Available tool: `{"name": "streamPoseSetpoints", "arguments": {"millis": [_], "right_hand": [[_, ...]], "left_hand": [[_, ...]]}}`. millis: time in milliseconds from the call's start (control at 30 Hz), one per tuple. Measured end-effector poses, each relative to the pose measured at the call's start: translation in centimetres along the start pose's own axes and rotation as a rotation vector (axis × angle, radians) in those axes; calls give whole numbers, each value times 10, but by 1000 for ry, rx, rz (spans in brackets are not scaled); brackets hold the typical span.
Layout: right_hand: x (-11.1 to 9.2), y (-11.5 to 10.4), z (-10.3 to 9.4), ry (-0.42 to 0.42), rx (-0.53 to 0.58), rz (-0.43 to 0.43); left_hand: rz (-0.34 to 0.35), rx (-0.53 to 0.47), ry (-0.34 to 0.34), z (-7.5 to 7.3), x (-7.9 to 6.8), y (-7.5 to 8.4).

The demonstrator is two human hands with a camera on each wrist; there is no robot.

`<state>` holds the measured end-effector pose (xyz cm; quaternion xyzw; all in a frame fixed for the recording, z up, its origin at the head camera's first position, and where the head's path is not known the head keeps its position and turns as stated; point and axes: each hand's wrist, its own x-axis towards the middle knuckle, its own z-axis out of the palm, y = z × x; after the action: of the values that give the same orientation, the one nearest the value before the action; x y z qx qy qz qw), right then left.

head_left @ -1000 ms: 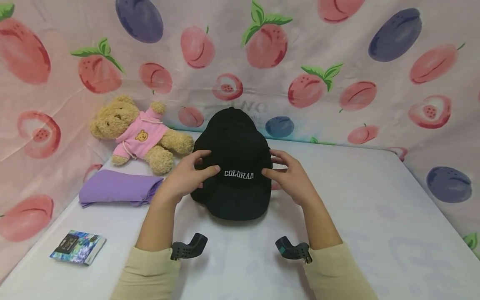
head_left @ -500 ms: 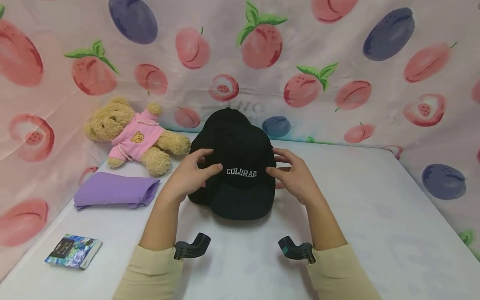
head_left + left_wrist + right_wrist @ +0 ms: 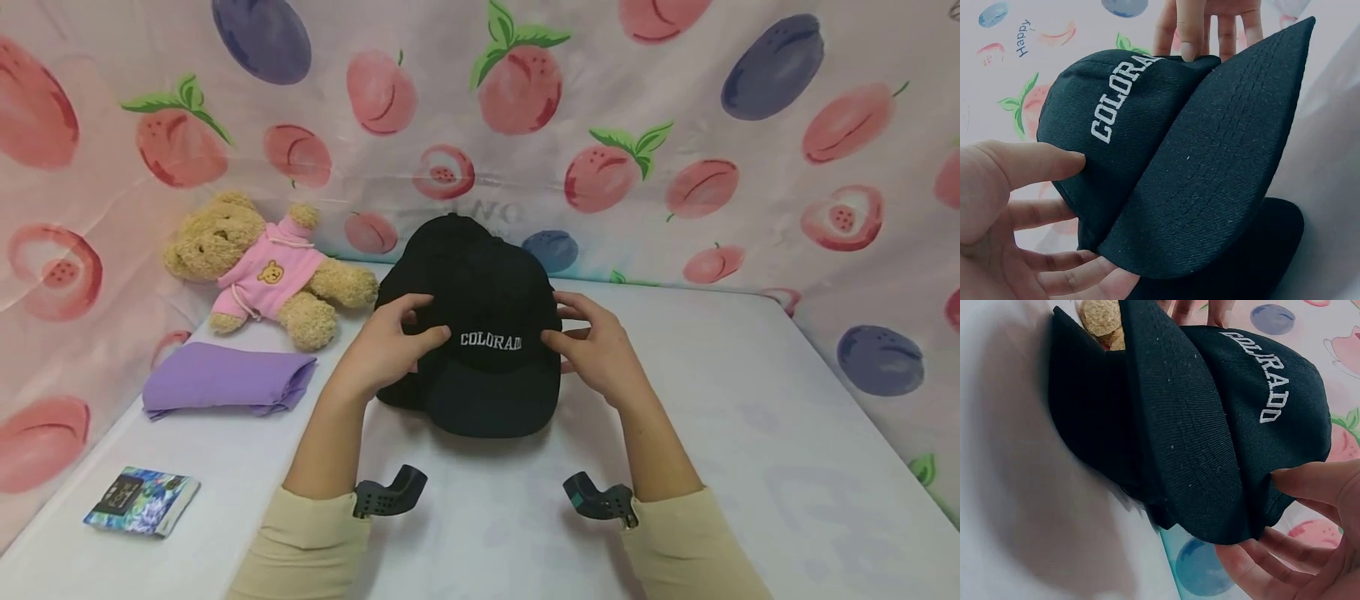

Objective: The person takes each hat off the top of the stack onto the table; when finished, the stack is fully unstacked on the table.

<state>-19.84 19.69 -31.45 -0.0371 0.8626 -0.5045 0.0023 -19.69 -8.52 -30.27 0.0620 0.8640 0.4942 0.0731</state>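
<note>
A black baseball cap (image 3: 491, 392) with COLORADO in white letters faces me in the middle of the head view, its brim low and toward me. My left hand (image 3: 386, 346) grips it at one side, thumb on the front panel and fingers round the lower edge. On the opposite side my right hand (image 3: 597, 346) holds it the same way. Behind and to the left is a second black cap (image 3: 438, 237), partly covered by the front one. Its brim (image 3: 1275, 240) shows below the held cap in the left wrist view. Whether the two caps touch I cannot tell.
A teddy bear (image 3: 270, 267) in a pink top lies at the back left. In front of it lies a folded purple cloth (image 3: 225, 379), and nearer still a small blue patterned packet (image 3: 142, 500). A fruit-print cloth (image 3: 637, 67) hangs behind the white table (image 3: 720, 417).
Both hands have carried the front cap a little to the right, uncovering more of the cap behind. The head view has shifted slightly, moving the background left.
</note>
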Motion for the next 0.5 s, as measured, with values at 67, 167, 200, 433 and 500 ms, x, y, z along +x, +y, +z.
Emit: {"name": "streamPoseSetpoints", "arguments": {"millis": [67,167,200,433,500], "right_hand": [[-2,-1,-2,3,-6,-2],[-4,-1,-6,10,-22,-5],[-5,-1,-7,13,-26,-6],[-9,1,-17,19,-57,0],[-10,3,-20,21,-62,2]], "left_hand": [[0,2,-3,1,0,2],[1,2,-7,3,0,6],[0,3,-8,3,0,7],[13,19,-29,10,4,14],[16,18,-41,13,6,16]]}}
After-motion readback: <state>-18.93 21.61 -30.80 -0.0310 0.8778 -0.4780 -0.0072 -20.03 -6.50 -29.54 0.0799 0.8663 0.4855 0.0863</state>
